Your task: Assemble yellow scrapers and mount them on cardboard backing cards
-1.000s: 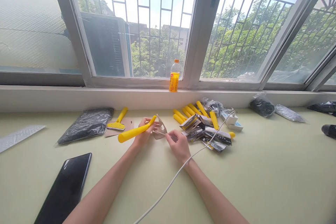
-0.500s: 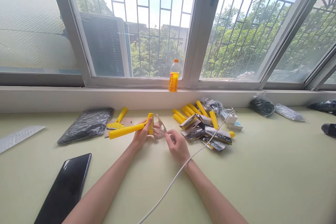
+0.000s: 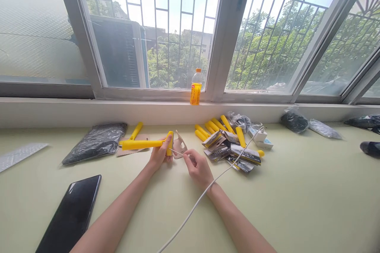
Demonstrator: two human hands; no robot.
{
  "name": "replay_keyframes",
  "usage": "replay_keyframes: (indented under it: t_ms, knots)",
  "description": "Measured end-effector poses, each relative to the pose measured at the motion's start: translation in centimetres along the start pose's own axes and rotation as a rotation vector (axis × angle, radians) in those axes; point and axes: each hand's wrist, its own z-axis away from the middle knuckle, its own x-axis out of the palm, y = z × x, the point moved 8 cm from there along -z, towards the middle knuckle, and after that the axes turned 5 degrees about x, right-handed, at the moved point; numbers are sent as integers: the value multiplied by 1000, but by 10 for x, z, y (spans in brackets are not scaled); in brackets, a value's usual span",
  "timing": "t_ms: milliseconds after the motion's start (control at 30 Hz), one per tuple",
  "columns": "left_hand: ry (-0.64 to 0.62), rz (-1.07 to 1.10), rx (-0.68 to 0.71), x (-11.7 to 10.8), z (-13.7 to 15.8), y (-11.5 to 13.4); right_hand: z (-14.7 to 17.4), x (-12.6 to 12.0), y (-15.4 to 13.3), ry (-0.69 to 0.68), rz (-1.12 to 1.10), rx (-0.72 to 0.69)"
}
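My left hand (image 3: 160,155) is closed around the head of a yellow scraper (image 3: 142,144), whose handle points left, nearly level. Pinched in my right hand (image 3: 199,169) is a thin metal rod (image 3: 177,152) that reaches to the scraper's head; its exact kind is too small to make out. Just behind, a brown cardboard piece (image 3: 179,141) stands bent on the table. Another yellow scraper (image 3: 137,130) lies behind the held one, partly covered by it, beside flat brown cardboard (image 3: 130,151).
Several yellow-handled scrapers in black-and-white card sleeves (image 3: 231,151) are piled on the right. A white cable (image 3: 190,215) crosses over my right wrist. A black phone (image 3: 71,213) and a black plastic-wrapped packet (image 3: 96,142) lie left. An orange drink bottle (image 3: 195,91) stands on the sill.
The held scraper's handle has swung to a more level position, now overlapping the scraper behind. My right hand has shifted slightly left with the rod. The view has moved a little.
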Motion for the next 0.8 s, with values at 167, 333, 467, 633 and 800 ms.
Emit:
replay_keyframes:
  t_ms: [167,333,467,633,800]
  knots:
    - [-7,-34,32,0,0,3,1,0,-1,17,10,-16]
    - [1,-36,23,-1,0,6,0,1,-1,13,15,-7]
    - [2,-44,53,1,0,7,-1,0,-1,9,22,-8]
    - [56,-132,96,0,0,7,-2,-2,1,22,49,11]
    - [99,-210,130,0,2,12,-2,-5,1,60,24,-2]
